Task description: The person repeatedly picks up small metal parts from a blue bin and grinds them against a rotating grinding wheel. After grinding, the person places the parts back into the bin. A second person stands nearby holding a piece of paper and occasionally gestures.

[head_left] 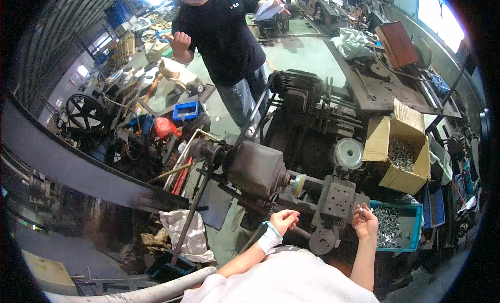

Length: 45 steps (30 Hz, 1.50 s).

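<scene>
My left hand (285, 220), with a white band round the wrist, is held in front of a dark metal machine (256, 168). Its fingers are curled together, and anything inside them is hidden. To the right, my right hand (365, 223) is raised beside a drilled metal block (336, 198). Its fingertips pinch a small pale metal part (361, 209), too small to name closely. Next to this hand, a teal crate (420, 219) holds many small shiny metal parts (388, 227). Between the hands and the machine's housing, a yellowish ring-shaped wheel (298, 184) sits on the spindle.
An open cardboard box (400, 179) of small metal parts stands behind the crate. Near it is a round pale dish (349, 153). Across the machine stands a person in a black shirt (224, 37), holding papers (269, 10). A blue tray (186, 110) and red bag (165, 127) lie left.
</scene>
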{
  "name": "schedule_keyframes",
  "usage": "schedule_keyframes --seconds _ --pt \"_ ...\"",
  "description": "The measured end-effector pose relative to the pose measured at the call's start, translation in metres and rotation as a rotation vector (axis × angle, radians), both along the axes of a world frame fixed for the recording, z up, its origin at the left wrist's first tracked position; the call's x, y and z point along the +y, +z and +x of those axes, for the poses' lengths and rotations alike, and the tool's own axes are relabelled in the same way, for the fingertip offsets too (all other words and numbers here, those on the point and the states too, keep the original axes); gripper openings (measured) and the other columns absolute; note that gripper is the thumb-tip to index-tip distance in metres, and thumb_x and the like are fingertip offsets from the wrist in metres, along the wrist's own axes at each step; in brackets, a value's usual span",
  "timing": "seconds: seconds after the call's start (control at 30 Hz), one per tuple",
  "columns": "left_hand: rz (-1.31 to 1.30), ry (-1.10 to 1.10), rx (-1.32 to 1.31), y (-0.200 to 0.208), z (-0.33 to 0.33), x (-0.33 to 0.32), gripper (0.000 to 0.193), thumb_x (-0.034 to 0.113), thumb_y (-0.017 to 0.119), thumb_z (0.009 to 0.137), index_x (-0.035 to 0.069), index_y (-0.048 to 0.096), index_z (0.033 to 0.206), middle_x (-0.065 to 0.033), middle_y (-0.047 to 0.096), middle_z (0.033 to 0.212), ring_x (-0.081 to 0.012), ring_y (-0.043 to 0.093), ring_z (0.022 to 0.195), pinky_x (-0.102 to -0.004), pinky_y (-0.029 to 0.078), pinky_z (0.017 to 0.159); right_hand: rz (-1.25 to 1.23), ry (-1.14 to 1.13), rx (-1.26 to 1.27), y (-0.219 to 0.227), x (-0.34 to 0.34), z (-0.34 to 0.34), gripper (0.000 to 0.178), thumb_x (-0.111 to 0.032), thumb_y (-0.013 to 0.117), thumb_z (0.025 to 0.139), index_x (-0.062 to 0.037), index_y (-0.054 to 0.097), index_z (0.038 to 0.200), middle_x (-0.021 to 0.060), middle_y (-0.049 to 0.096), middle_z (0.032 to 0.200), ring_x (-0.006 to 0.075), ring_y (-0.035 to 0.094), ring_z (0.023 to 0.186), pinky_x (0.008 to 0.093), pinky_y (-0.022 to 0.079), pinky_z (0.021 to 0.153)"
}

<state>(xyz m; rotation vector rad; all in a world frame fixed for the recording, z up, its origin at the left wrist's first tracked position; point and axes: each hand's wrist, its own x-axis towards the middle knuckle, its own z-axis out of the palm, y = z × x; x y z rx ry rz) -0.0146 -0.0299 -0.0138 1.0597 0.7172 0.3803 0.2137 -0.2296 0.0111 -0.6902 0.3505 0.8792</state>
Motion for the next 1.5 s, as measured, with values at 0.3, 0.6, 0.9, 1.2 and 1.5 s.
schedule_keyframes --seconds 0.3,0.6,0.9,1.2,1.5 --pt "0.066 0.069 0.079 0.003 0.003 -0.005 0.017 0.014 0.055 0.082 -0.002 0.059 0.088 -0.0072 0.059 0.068 -0.0093 0.051 0.05 -0.0215 0.043 0.045 0.13 -0.238 0.348 -0.015 -0.038 0.046 0.022 -0.014 0.04 0.082 0.0046 0.046 0.093 0.0207 0.049 0.09 0.0325 0.048 0.086 0.0443 0.041 0.078" --pt "0.031 0.079 0.038 -0.005 0.006 -0.015 0.016 0.013 0.056 0.082 -0.002 0.059 0.087 -0.0059 0.058 0.066 -0.0091 0.05 0.049 -0.0208 0.04 0.043 -0.211 -0.556 -0.086 0.047 -0.06 0.246 0.066 -0.043 0.04 0.084 -0.0037 0.015 0.13 0.0247 0.011 0.135 0.0397 0.01 0.126 0.061 0.009 0.095" --pt "0.019 0.164 0.146 -0.011 -0.008 -0.02 0.016 0.014 0.054 0.083 -0.002 0.057 0.086 -0.0063 0.057 0.067 -0.0103 0.049 0.049 -0.0214 0.04 0.043 -1.52 0.152 -0.565 -0.125 -0.171 0.219 0.043 -0.03 0.061 0.071 -0.0059 0.053 0.106 0.0192 0.056 0.099 0.0295 0.059 0.076 0.0393 0.047 0.069" --pt "0.094 0.154 0.282 -0.007 0.007 -0.041 0.016 0.015 0.054 0.083 0.0 0.058 0.085 -0.0058 0.057 0.065 -0.011 0.049 0.049 -0.0243 0.039 0.042 -1.904 0.942 -0.866 -0.134 -0.139 0.134 0.073 -0.045 0.061 0.069 -0.028 0.025 0.131 0.0107 0.012 0.139 0.0349 0.009 0.127 0.0581 0.024 0.091" --pt "0.103 0.181 0.367 -0.011 0.002 -0.062 0.012 0.014 0.056 0.081 0.002 0.059 0.082 -0.0048 0.059 0.068 -0.009 0.051 0.052 -0.0214 0.043 0.046 -1.938 0.819 -1.288 -0.167 -0.147 0.123 0.063 -0.045 0.053 0.073 -0.0127 0.037 0.124 0.0171 0.036 0.126 0.0343 0.029 0.119 0.047 0.02 0.099"
